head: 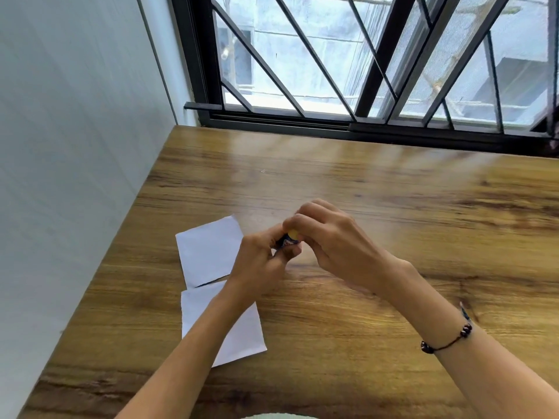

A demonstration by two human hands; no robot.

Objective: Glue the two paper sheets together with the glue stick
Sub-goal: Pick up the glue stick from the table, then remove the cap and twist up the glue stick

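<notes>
Wooden table (378, 192) beneath a barred window (348, 62), two paper sheets (208, 255) left of the glue stick (289, 238), its long axis tilted up and away, left hand (260, 264) clenched round its body, right hand (329, 240) curled over its yellow top

A wooden table (393, 207) with a warm brown grain fills the lower part of the view, pushed into a corner. On the left rises a plain pale wall (66, 146). Behind the table's far edge stands a window (348, 55) with a black frame and slanting black bars; daylight comes through it and glints softly on the tabletop
</notes>
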